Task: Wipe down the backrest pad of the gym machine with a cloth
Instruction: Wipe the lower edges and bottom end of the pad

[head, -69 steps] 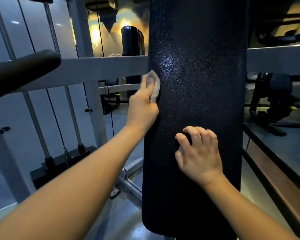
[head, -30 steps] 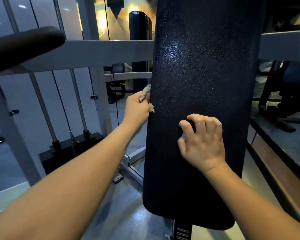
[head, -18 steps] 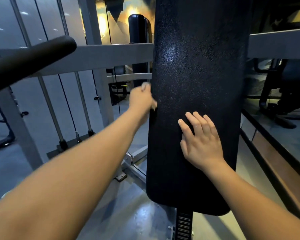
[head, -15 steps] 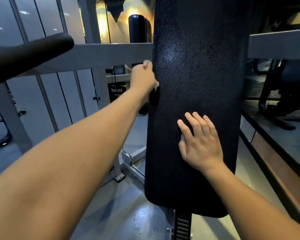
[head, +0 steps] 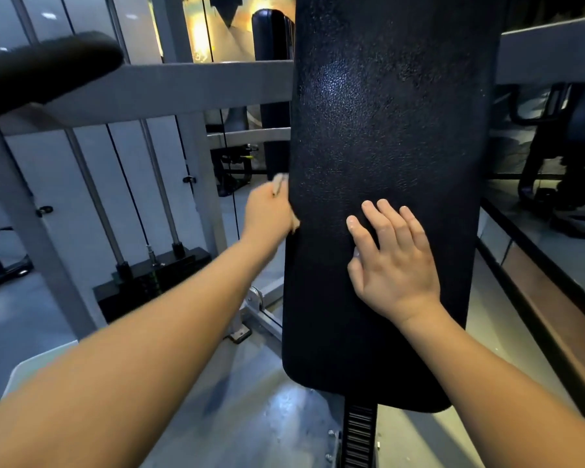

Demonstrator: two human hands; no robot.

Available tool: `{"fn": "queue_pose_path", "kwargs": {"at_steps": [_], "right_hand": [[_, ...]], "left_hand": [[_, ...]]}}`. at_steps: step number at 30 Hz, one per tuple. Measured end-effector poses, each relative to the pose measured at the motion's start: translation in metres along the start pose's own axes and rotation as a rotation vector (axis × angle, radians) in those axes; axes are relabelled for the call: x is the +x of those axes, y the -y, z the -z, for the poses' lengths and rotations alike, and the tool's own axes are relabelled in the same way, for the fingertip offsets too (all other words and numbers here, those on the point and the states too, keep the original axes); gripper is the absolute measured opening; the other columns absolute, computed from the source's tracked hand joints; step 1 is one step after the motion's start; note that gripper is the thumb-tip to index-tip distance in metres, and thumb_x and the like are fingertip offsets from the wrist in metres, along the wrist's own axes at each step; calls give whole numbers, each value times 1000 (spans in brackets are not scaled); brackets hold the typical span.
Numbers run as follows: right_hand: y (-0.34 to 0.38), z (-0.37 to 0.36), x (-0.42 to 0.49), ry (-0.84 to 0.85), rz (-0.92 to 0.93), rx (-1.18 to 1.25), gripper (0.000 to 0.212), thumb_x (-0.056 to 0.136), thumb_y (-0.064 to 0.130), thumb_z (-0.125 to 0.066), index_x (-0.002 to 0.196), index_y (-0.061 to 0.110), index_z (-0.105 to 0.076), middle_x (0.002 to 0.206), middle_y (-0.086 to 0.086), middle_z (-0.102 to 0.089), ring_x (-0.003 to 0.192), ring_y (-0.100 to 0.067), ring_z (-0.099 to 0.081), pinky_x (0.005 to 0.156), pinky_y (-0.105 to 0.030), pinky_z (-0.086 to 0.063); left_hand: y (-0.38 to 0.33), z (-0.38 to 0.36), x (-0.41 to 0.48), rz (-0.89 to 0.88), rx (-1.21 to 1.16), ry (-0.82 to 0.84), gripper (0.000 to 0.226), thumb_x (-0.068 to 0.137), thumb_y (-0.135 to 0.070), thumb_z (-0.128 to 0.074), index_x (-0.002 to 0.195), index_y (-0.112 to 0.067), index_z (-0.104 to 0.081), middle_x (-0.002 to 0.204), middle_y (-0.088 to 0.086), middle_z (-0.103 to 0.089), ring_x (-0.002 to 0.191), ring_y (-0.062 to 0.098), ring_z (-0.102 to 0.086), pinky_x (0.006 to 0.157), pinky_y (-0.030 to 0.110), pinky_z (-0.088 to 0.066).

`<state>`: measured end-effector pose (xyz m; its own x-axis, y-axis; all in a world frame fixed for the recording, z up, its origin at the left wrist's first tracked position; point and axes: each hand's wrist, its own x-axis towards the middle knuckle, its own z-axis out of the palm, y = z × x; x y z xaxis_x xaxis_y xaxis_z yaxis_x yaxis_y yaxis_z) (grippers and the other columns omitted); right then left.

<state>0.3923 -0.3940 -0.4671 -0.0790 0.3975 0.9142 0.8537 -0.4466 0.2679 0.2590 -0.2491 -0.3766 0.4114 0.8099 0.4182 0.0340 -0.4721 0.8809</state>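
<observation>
Two hands: left hand (head: 267, 211), blurred, seemingly grips cloth (head: 279, 184); right hand (head: 394, 261) flat, open on backrest pad (head: 385, 113).

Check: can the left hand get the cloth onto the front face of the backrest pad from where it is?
Probably yes. The left hand holds the cloth at the left edge of the backrest pad, and the face above is bare. The right hand lies flat lower on the face, covering only that patch.

Left grip (head: 269, 211) clenched, right grip (head: 390, 261) flat

Grainy, faintly glossy black backrest pad (head: 385, 130); matt grey painted metal frame (head: 183, 86).
</observation>
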Motion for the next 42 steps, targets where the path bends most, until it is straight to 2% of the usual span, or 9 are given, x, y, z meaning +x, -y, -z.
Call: {"fn": "queue_pose_path", "kwargs": {"at_steps": [5,10,16,20,26,31,36,40,42], "right_hand": [[1,1,1,-4,8,-2,48,98,30,-39,137,12,-62,145,-16,-55,141,-35,-46,121,-52,-32],[2,2,0,-8,5,-8,47,96,27,-51,138,11,-59,146,-17,-54,141,-36,-45,122,-52,-31],[1,3,-2,35,-1,-13,50,96,28,-50,143,11,-55,149,-17,-50,144,-37,-41,124,-53,-26],[1,4,-1,40,-3,-9,51,95,27,-51,143,10,-56,150,-18,-50,145,-37,-41,125,-53,-26],[2,4,0,4,4,0,50,93,27,-53,140,10,-59,147,-18,-53,143,-37,-44,122,-54,-30],[2,6,0,21,-8,8,50,95,26,-52,142,10,-57,149,-18,-51,144,-37,-43,123,-54,-29],[17,18,-6,136,-92,8,60,94,27,-49,151,8,-46,158,-18,-41,151,-37,-31,126,-54,-20],[27,18,-16,158,-148,39,63,97,27,-46,157,8,-39,162,-16,-35,155,-34,-25,128,-51,-14],[27,13,-20,151,-145,27,62,100,28,-45,158,9,-37,164,-15,-33,156,-33,-23,129,-50,-13]], "left_hand": [[-21,-14,53,3,-142,-110,37,104,-31,-44,71,-16,-55,65,2,-57,63,20,-52,62,34,-39],[33,-3,-9,-24,-209,-38,33,109,-32,-45,115,-15,-72,97,9,-75,69,7,-63,58,26,-49],[66,4,-76,243,-18,112,38,110,-24,-40,79,-17,-61,57,4,-50,46,9,-46,42,18,-36],[10,-1,-10,239,-173,2,37,107,-16,-38,73,-7,-49,43,6,-48,44,15,-49,56,29,-41],[-10,-10,-1,-193,109,-106,27,103,-9,-39,81,4,-49,64,23,-56,55,28,-60,53,39,-46],[71,3,-85,-148,228,69,21,108,-22,-37,110,-17,-58,83,8,-70,74,17,-69,67,37,-58],[46,3,-66,17,52,75,38,109,-27,-37,76,-12,-48,65,7,-56,57,18,-56,58,31,-48],[-18,-11,17,-79,23,-73,40,106,-26,-35,68,-14,-45,70,11,-53,77,42,-63,72,53,-54],[-26,-18,36,-174,114,-136,37,106,-23,-36,72,-11,-46,73,11,-56,84,43,-64,71,47,-50]]}}
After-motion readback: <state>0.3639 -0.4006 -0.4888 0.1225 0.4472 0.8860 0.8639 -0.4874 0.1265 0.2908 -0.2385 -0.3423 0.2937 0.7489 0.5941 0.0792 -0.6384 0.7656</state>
